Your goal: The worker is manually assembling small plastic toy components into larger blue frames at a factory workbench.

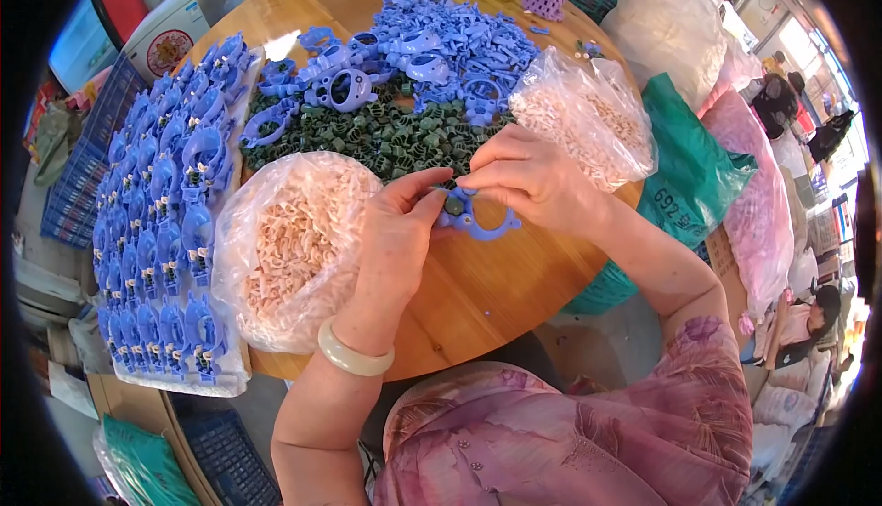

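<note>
The left hand [400, 230] pinches the left end of a blue plastic ring-shaped part [480, 234], and the right hand [535, 180] closes its thumb and fingertips at the upper edge of this same part. Whether a smaller piece is also between the right fingertips, I cannot tell. The part is just on the near side of the heap of dark green plastic pieces [413, 143], and one dark green piece [454, 205] sits at its left end. Probably two hands hold it because it is small and fine pressing needs support from both sides.

Beyond the heap, and partly upon it, lies a pile of loose blue parts [450, 42]. One clear plastic bag [241, 221] of cream curved pieces [299, 249] stands at its near left, another clear bag [551, 92] at its right; their mouths are open, I think for easy reach. Left of the heap, a white foam board [237, 375] bears blue ring parts in rows [199, 230], perhaps to keep them orderly.

As for writing, a teal sack [684, 161] right of the heap carries black print, and a white box [188, 14] at its far left has a round red label [170, 50], too small to read.
</note>
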Demonstrator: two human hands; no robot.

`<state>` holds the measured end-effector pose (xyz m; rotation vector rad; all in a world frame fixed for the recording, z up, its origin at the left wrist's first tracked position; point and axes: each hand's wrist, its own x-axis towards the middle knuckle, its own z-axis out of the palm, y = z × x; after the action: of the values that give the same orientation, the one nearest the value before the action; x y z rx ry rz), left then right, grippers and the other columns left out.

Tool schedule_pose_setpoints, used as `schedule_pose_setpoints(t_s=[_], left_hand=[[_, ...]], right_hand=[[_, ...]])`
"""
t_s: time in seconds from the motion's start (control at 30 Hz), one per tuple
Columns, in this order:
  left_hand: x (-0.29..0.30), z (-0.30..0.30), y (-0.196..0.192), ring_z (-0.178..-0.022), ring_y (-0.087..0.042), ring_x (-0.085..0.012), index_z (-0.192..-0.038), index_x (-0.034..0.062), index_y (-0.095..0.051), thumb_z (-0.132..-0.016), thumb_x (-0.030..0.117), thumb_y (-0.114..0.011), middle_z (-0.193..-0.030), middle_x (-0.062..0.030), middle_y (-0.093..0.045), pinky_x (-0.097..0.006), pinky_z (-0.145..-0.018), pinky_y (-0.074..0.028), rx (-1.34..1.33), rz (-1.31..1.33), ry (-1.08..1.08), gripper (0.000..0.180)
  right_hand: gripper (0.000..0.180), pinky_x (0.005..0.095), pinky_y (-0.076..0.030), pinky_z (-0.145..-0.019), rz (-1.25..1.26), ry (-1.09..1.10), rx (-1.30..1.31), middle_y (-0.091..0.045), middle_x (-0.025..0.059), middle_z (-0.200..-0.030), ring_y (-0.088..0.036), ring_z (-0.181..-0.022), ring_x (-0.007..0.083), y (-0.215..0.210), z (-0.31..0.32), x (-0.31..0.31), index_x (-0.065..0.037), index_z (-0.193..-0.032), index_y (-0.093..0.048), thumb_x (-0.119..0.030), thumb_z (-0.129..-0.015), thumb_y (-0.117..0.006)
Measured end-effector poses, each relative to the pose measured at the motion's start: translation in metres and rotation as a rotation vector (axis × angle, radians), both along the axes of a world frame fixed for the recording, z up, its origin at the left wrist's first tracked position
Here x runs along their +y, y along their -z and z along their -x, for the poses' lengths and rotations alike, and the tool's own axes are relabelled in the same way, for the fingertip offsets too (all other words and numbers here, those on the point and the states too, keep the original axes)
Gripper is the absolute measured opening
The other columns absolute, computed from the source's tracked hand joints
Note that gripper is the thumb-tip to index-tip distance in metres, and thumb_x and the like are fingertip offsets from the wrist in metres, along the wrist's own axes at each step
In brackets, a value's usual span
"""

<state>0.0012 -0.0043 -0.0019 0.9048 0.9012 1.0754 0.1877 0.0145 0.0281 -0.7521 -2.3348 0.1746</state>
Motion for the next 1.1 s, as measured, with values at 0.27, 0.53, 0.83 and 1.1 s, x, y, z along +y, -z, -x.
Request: schedule_pose_setpoints(t_s=[0.27, 0.53, 0.83, 1.1], left_hand=[[0.000, 0.000, -0.001, -0.072, -0.059, -0.0091, -0.108, -0.0011, -0.058, -0.088, 0.004, -0.050, -0.087, -0.0042, -0.061, -0.025, -0.063, -0.054, 0.057, -0.008, -0.012, 0.023], [0.003, 0.004, 0.002, -0.071, -0.059, -0.0088, -0.109, -0.0008, -0.058, -0.088, 0.006, -0.050, -0.087, -0.0039, -0.061, -0.025, -0.065, -0.054, 0.031, -0.024, -0.006, 0.023], [0.007, 0.003, 0.003, -0.071, -0.059, -0.0104, -0.112, -0.0025, -0.056, -0.089, 0.005, -0.048, -0.085, -0.0043, -0.060, -0.027, -0.065, -0.055, 0.033, -0.010, -0.029, 0.025], [0.009, 0.004, 0.002, -0.073, -0.059, -0.0119, -0.112, -0.0031, -0.055, -0.089, 0.006, -0.047, -0.085, -0.0054, -0.059, -0.028, -0.067, -0.056, 0.055, -0.007, -0.007, 0.025]], right_hand=[[0.020, 0.0329, -0.047, -0.070, 0.032, 0.022, 0.026, -0.062, 0.0047, -0.084, -0.058, -0.081, 0.0226, 0.004, 0.000, 0.002, -0.007, -0.090, -0.066, -0.005, -0.070, -0.070], [0.014, 0.0302, -0.046, -0.074, 0.301, -0.067, 0.141, -0.061, 0.0078, -0.091, -0.058, -0.086, 0.0207, -0.012, 0.002, 0.015, -0.002, -0.091, -0.064, -0.006, -0.078, -0.065], [0.024, 0.0402, -0.047, -0.074, 0.093, 0.168, -0.244, -0.063, 0.0113, -0.084, -0.059, -0.086, 0.0300, 0.026, 0.025, 0.122, -0.009, -0.100, -0.064, -0.013, -0.077, -0.064], [0.018, 0.0381, -0.047, -0.071, 0.166, 0.235, -0.427, -0.062, 0.0109, -0.089, -0.060, -0.084, 0.0291, 0.026, 0.027, 0.142, -0.006, -0.094, -0.063, -0.011, -0.076, -0.063]])
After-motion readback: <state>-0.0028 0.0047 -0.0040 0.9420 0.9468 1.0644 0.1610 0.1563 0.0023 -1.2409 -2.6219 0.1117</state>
